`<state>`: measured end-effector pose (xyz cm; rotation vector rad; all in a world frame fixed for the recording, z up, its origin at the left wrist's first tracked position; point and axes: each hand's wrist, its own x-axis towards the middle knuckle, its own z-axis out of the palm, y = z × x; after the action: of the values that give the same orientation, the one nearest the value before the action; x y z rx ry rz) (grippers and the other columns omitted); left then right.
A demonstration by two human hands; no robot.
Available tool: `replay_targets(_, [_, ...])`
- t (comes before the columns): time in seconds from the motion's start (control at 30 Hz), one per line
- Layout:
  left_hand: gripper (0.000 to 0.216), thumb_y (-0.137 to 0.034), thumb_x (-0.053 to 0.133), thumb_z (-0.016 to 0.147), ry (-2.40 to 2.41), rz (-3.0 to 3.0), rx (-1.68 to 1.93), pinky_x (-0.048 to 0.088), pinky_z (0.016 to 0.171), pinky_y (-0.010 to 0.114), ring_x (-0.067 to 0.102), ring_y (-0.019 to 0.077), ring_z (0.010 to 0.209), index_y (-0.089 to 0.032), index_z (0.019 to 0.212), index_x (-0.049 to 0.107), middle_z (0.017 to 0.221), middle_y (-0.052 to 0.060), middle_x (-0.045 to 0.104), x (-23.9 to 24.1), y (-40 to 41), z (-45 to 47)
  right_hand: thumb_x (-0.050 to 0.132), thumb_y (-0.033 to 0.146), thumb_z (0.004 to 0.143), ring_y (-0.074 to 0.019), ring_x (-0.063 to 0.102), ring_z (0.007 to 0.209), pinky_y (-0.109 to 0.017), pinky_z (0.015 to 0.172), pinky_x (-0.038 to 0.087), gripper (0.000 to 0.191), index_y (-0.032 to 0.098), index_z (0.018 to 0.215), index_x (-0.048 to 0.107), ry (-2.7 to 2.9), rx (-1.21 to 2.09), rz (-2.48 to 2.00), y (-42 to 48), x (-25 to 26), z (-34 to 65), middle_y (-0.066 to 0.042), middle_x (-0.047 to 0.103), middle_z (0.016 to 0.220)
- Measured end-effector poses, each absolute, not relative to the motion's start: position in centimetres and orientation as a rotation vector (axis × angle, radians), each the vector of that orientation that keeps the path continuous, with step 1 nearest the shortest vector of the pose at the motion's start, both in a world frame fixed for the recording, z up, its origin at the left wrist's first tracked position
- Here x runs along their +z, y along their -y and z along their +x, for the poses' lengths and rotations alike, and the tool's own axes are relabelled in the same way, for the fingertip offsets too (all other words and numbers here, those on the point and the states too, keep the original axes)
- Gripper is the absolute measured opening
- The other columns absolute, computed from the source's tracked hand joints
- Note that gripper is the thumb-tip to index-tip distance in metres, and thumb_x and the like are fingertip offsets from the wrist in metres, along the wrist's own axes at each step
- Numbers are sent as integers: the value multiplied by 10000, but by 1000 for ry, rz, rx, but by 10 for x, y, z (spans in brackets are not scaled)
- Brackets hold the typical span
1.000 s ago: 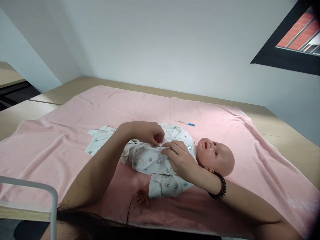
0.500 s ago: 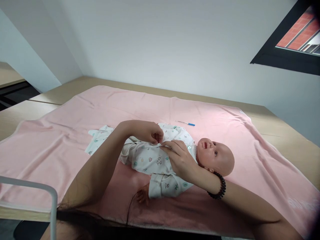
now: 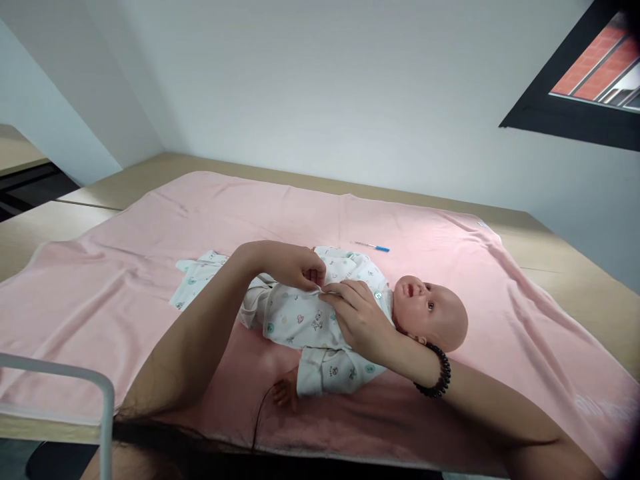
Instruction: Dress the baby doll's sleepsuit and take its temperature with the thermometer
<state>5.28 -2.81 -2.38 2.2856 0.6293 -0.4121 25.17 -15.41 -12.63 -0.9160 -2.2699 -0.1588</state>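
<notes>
A baby doll (image 3: 434,313) lies on its back, its head to the right, dressed in a white printed shirt (image 3: 295,320). My left hand (image 3: 296,265) has its fingers curled and pinched at the shirt's front opening, over the doll's middle. Meeting it there, my right hand (image 3: 361,319) pinches the same edge of cloth from the other side. Whatever lies between the fingertips, cloth or a fastener, is too small to make out. A round button (image 3: 379,295) shows near the doll's neck. One doll hand (image 3: 286,390) sticks out of the near sleeve.
A pink blanket (image 3: 240,207) with folds covers most of the wooden table (image 3: 565,267). Behind the doll lies a blue-capped pen-like stick (image 3: 381,249). A grey metal bar (image 3: 107,407) curves at the lower left, and a wall stands at the back.
Almost nothing differs. Both hands stay at the shirt front with only a slight shift of the fingers, and the view moves very little.
</notes>
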Motion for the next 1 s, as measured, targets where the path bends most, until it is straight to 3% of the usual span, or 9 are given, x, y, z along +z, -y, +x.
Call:
replay_targets(0.2, [240, -180, 487, 902, -653, 2332, -406, 410, 767, 223, 569, 137, 869, -195, 1039, 684, 980, 24, 693, -22, 28, 52, 427, -43, 883, -241, 576, 1159, -430, 978, 531, 442, 126, 1243, 620, 2239, -85, -954, 156, -126, 251, -149, 643, 1246])
replay_targets(0.4, [220, -217, 482, 930, -670, 2301, -433, 401, 741, 223, 551, 131, 834, -195, 1042, 670, 983, 25, 679, -25, 27, 55, 436, -33, 892, -243, 573, 1145, -433, 1008, 524, 451, 124, 1291, 577, 2249, -30, -940, 156, -125, 252, -124, 667, 1238])
replay_targets(0.6, [192, -226, 557, 879, -628, 2273, -400, 438, 743, 215, 599, 129, 862, -187, 1016, 685, 1056, 32, 699, -19, 28, 53, 418, -54, 872, -237, 567, 1106, -430, 963, 513, 464, 123, 1264, 594, 2277, -40, -937, 156, -124, 251, -123, 666, 1207])
replay_targets(1.0, [144, -205, 647, 765, -678, 2252, -322, 474, 704, 250, 636, 151, 807, -172, 897, 696, 884, 26, 712, -25, 31, 61, 408, -19, 917, -245, 519, 1067, -429, 907, 497, 455, 89, 1304, 619, 2321, -163, -975, 156, -128, 250, -147, 636, 1180])
